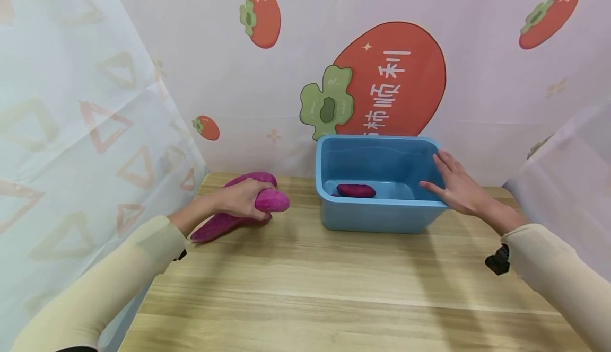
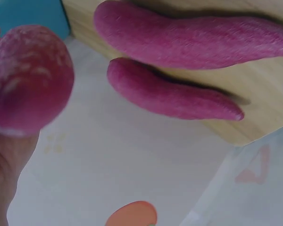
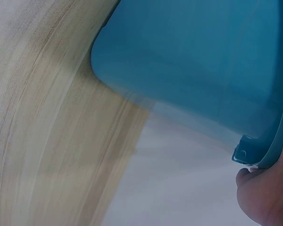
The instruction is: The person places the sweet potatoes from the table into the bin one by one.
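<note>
Left hand (image 1: 243, 197) found gripping a purple sweet potato (image 1: 272, 201), fingers and thumb curled round it, blunt end protruding towards the bin. The left wrist view shows this held piece raised apart from two others. Those lie on the wooden table (image 1: 315, 288): a far sweet potato (image 1: 252, 177) behind the hand, and a near sweet potato (image 1: 224, 228) partly hidden beneath it.

Right hand (image 1: 462, 186) noted resting on the right end of the rim of the blue bin (image 1: 374, 217), fingers fairly straight, thumb spread inward over the interior; pressure on the rim cannot be determined. Bin stands upright; a darker sweet potato (image 1: 356, 191) lies on its floor, with a sliver of purple just left of it, mostly hidden by the near wall. Behind stands a cloth (image 1: 191, 50) printed with orange-red fruit.
</note>
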`<action>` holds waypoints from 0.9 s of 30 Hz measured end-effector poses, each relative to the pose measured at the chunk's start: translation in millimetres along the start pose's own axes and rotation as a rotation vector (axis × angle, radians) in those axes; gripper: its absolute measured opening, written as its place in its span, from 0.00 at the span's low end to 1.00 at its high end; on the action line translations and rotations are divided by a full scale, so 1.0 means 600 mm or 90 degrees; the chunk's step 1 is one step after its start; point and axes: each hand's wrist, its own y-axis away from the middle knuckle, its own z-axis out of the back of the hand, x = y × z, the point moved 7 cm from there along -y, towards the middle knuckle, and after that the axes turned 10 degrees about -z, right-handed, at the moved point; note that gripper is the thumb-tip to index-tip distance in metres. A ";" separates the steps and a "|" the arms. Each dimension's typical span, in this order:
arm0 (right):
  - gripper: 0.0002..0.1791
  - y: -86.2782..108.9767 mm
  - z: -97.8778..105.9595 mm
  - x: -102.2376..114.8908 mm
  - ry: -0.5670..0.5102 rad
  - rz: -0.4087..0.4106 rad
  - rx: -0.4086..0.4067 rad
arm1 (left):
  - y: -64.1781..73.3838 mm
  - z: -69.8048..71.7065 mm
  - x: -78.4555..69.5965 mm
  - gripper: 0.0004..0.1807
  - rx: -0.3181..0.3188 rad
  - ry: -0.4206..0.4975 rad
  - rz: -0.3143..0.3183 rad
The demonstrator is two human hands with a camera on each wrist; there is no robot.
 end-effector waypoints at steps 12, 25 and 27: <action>0.54 -0.002 0.000 0.001 -0.007 0.003 0.006 | -0.034 0.035 -0.015 0.30 0.006 0.060 -0.004; 0.54 -0.003 -0.001 -0.002 -0.009 0.003 0.000 | -0.079 0.090 -0.028 0.27 -0.007 0.022 -0.027; 0.54 -0.003 -0.001 -0.002 -0.012 0.004 -0.002 | -0.085 0.095 -0.030 0.27 -0.009 0.020 -0.027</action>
